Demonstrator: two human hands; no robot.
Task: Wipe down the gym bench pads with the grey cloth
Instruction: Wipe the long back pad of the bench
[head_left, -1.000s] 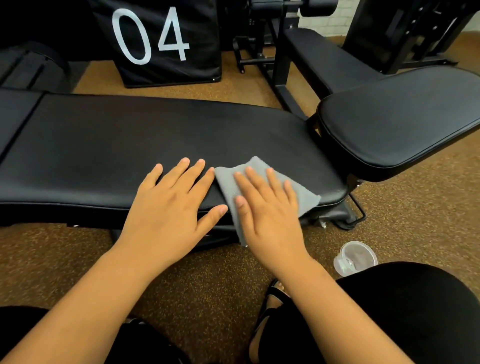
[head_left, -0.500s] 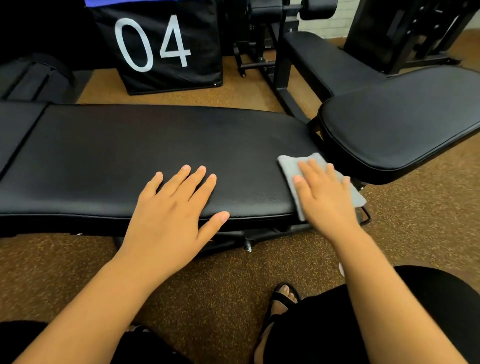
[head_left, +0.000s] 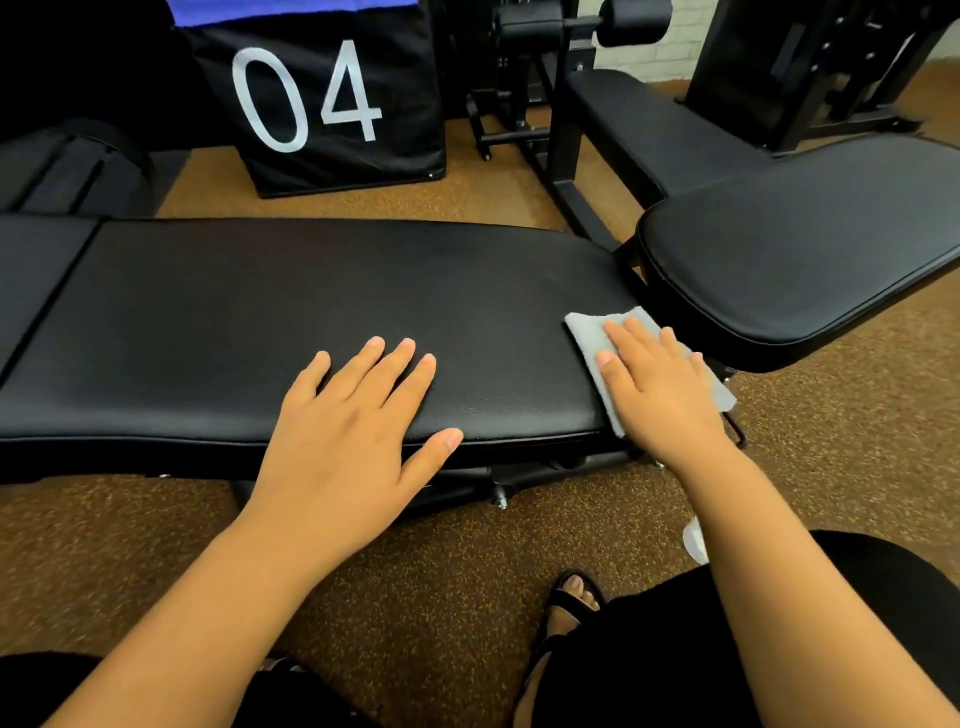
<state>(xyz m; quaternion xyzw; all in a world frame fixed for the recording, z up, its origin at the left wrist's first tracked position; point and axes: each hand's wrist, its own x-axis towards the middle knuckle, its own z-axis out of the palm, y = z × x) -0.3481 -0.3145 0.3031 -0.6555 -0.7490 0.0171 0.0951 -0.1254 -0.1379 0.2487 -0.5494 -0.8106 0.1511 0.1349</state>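
A sandalled foot (head_left: 574, 597) and dark-clothed knees sit at the bottom edge, above a speckled brown floor (head_left: 130, 545). Two bare forearms reach up from there to a long black bench (head_left: 311, 322). The left hand (head_left: 348, 431) lies flat on the pad near its front edge, fingers straight and fanned apart, thumb spread toward the lip, holding nothing. The right hand (head_left: 660, 384) presses, fingers extended and close together, onto the grey cloth (head_left: 587, 327), which lies at the right end of the bench pad; the cloth's far corner shows beyond the fingertips and its right corner hangs past the pad's end. Most of the cloth is covered by the hand. A pale object (head_left: 695, 540) by the right forearm is largely hidden and hard to identify. Just beyond the cloth rises a second, raised black pad (head_left: 800, 260). Farther back stand a black box marked "04" (head_left: 322, 98), cut off at the top, and dark machine frames (head_left: 545, 104).
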